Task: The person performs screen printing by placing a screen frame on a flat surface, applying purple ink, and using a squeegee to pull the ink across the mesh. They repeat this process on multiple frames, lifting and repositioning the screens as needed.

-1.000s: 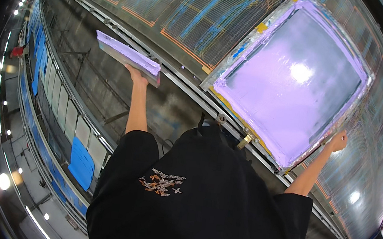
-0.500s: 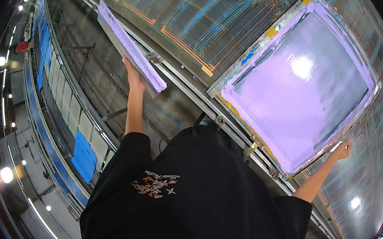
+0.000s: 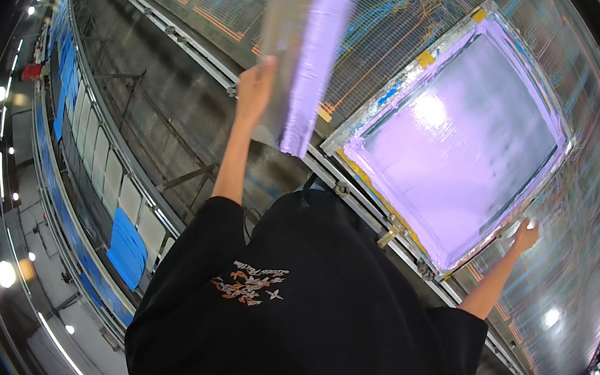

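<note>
My left hand [image 3: 254, 92] is wrapped round a long flat squeegee [image 3: 304, 105], grey-brown on one side and thick with lavender ink along the other. The squeegee is blurred by motion and its upper end runs out of view. To the right is a screen printing frame [image 3: 413, 72], its mesh spread with wet lavender ink [image 3: 420, 187] and greyer toward the far right. Closed fingers of my right hand [image 3: 527, 235] are at the frame's right edge, on a small pale piece there that looks like a handle. Its exact shape is hidden.
Beneath the frame runs a long printing table [image 3: 248, 1] streaked with blue and orange ink lines. A metal rail [image 3: 183, 42] with clamps follows its near edge. A walkway lies left, beside a row of pale panels [image 3: 114, 180] and blue sheeting [image 3: 128, 249].
My left hand has swung the squeegee up and right, turning it near upright over the table's edge. The frame's right side and my right hand have shifted slightly left; the glare on the ink moved.
</note>
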`<state>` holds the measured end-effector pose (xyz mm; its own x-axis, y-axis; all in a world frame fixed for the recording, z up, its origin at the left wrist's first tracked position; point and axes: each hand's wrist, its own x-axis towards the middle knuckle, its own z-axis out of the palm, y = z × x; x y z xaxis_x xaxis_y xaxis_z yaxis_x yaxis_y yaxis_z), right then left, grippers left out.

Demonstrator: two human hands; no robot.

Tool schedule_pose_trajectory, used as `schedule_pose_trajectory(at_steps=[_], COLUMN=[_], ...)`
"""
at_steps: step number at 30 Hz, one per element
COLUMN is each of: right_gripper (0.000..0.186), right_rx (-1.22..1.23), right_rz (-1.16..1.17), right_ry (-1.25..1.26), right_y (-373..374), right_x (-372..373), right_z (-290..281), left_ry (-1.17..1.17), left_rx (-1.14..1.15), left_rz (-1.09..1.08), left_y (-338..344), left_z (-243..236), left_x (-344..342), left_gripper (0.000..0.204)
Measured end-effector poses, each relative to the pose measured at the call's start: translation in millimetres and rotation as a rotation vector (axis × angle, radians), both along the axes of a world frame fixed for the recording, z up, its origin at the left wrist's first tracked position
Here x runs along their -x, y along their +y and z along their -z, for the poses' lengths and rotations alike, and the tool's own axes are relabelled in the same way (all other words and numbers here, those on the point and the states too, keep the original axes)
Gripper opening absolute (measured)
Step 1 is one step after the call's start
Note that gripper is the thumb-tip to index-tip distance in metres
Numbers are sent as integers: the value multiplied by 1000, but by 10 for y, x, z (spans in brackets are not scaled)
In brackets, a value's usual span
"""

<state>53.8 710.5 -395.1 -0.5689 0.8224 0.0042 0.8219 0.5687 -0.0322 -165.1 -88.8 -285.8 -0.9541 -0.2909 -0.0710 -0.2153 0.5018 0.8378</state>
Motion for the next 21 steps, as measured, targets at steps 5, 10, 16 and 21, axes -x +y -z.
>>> schedule_pose_trajectory(at_steps=[5,10,16,21], right_gripper=[55,76,45,25], right_rx=[21,-59,624,484], right_rz=[-498,-1030,-677,-640], right_ry=[632,183,-349,-16], right_y=[-1725,-3297,-3690,-3752], right_x=[809,1108,861,245], right_z=[-1681,-2574,-2320,-2048], left_ry=[-15,211,380,587], left_rx=[189,326,264,-175], left_rz=[549,1156,1567,1252], left_y=[1043,2043,2428,1276], left_z=[-475,-316,-224,-204], left_x=[215,280,22,459], left_gripper=[77,78,72,56])
